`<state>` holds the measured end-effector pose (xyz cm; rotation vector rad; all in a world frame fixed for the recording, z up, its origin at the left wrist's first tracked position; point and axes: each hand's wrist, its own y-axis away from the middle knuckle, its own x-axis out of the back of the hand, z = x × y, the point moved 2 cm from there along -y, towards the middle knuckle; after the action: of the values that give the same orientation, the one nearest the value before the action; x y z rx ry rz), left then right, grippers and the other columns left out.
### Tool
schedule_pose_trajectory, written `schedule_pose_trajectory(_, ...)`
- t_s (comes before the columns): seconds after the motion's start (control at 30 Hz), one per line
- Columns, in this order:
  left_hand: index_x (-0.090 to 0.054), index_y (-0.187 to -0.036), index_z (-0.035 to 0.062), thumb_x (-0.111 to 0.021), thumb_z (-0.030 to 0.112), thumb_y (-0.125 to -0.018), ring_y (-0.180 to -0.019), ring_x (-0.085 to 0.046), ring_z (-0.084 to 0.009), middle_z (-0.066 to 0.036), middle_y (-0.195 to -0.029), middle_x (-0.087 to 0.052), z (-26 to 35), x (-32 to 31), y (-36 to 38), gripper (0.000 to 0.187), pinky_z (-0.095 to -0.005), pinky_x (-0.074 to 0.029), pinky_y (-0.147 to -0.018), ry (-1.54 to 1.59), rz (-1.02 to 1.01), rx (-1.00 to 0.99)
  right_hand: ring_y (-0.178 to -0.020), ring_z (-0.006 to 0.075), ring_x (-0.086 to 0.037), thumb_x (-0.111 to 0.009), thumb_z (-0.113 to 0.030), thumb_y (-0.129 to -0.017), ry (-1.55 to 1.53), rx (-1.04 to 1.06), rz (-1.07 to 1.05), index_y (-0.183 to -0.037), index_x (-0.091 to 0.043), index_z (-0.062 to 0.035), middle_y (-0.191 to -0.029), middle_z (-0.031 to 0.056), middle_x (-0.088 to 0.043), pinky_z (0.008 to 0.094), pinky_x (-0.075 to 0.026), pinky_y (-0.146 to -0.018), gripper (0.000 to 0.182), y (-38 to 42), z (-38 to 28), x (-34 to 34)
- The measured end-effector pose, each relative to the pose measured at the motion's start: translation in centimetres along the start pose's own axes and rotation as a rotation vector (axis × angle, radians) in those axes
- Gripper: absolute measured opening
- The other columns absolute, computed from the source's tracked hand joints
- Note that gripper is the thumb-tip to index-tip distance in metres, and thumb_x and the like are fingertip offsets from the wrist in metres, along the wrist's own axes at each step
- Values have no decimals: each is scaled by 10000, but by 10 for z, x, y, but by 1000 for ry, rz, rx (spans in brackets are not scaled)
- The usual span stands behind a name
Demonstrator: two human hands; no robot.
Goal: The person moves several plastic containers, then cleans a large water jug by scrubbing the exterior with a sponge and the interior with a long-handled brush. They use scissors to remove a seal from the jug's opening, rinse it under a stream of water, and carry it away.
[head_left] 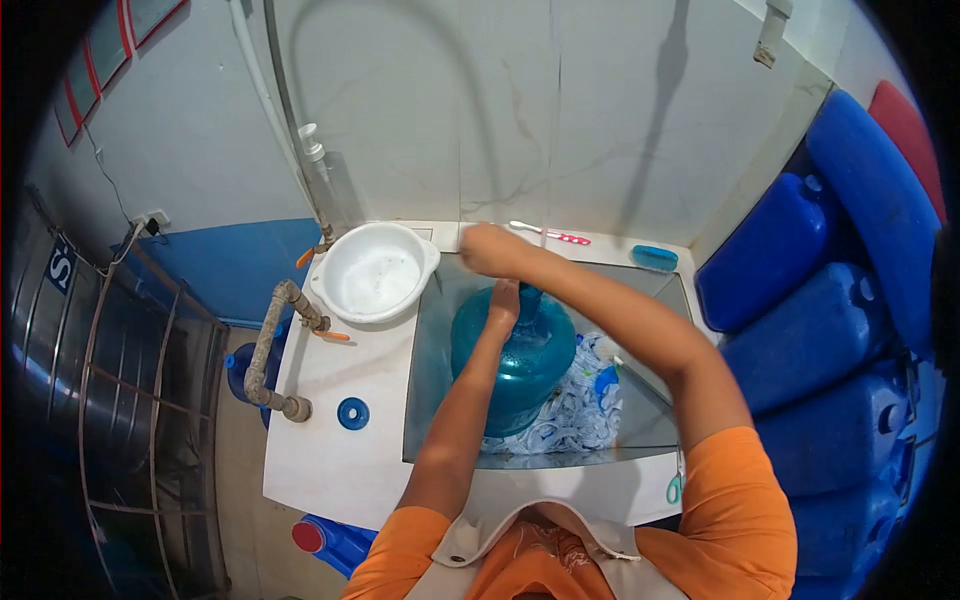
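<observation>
A large translucent blue-green water jug stands in the grey sink, its neck toward the back. My left hand is closed around the neck area of the jug, its fingers partly hidden. Just above it, near the back rim, my right hand is curled into a fist, slightly blurred. Whatever that fist holds, if anything, is hidden. Pale, crumpled plastic pieces lie beside the jug in the sink, with a bright blue piece among them.
Left of the sink are a white basin, a blue ring and a pipe spout. A pink-and-white toothbrush and a blue brush lie on the back ledge. Blue containers crowd the right; scissors rest at the front edge.
</observation>
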<state>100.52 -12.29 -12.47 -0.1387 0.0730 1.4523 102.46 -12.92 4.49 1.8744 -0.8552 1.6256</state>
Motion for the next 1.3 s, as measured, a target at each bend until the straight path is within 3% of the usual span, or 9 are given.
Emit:
schedule_pose_trajectory(0.1,-494,-1207,9,-441,350,-933,-1132,-463,-185,-103,-1205,-524,-14,-5,-2,441,-312,-357,-945,14,-57,-113,-1113,343,-509,-539,-137,-696,-453,280,-1,-1049,-652,-53,-1145,264,-541,384,-427,-891,380,-41,-36,-19)
schedule_pose_trajectory(0.3,-547,-1129,12,-339,265,-953,-1083,-524,-321,-206,-1107,-574,-18,8,-13,372,-372,-395,-897,-71,31,-32,-598,170,-639,-537,-174,-768,-259,72,-156,-803,-688,-13,-661,104,-652,310,-521,-571,223,-11,39,-19)
schedule_pose_trajectory(0.43,-551,-1109,16,-332,258,-957,-1016,-543,-273,-171,-1073,-585,-3,-5,-9,360,-351,-400,-881,-100,-15,-31,-625,201,-646,-586,-184,-753,-275,192,-139,-806,-691,-42,-672,100,-650,339,-494,-555,185,43,122,-37)
schedule_pose_trajectory(0.5,-552,-1097,19,-332,263,-961,-997,-541,-242,-150,-1060,-589,-6,-11,-13,356,-340,-398,-876,-35,18,-63,-637,250,-632,-631,-230,-709,480,160,-274,-794,-682,-80,-727,101,-657,378,-483,-583,179,54,100,-21)
schedule_pose_trajectory(0.8,-567,-1048,8,-411,185,-926,-901,-571,-230,-124,-941,-614,25,-8,-12,265,-332,-433,-805,-355,-38,-278,-661,238,-638,-620,-142,-734,236,402,-168,-723,-681,-67,-747,82,-669,348,-505,-596,97,55,99,-22)
schedule_pose_trajectory(0.87,-574,-1024,2,-437,174,-908,-857,-576,-228,-123,-898,-618,21,-6,-12,249,-331,-442,-774,-335,-99,-181,-552,218,-635,-633,-159,-747,-1024,-753,-99,-716,-690,-60,-634,115,-651,321,-497,-506,118,61,98,-20)
schedule_pose_trajectory(1.1,-614,-933,8,-460,32,-782,-729,-576,-172,-96,-824,-623,25,-6,-18,217,-286,-455,-673,-120,-113,248,-559,206,-629,-523,-56,-764,-927,-695,73,-661,-654,-1,-611,122,-616,302,-534,-535,175,88,108,-6)
schedule_pose_trajectory(1.17,-618,-919,13,-435,11,-763,-731,-572,-159,-77,-821,-622,14,-7,-25,240,-277,-455,-666,-87,-164,244,-550,243,-620,-541,-108,-736,498,14,-164,-637,-658,-33,-585,141,-610,361,-505,-513,170,117,135,-26)
schedule_pose_trajectory(1.3,-618,-912,8,-423,13,-778,-726,-571,-161,-73,-802,-619,13,-13,-25,237,-279,-457,-663,-65,-118,248,-749,325,-638,-611,-137,-693,-4,-888,-267,-769,-670,-21,-812,191,-653,442,-500,-641,151,282,234,-181)
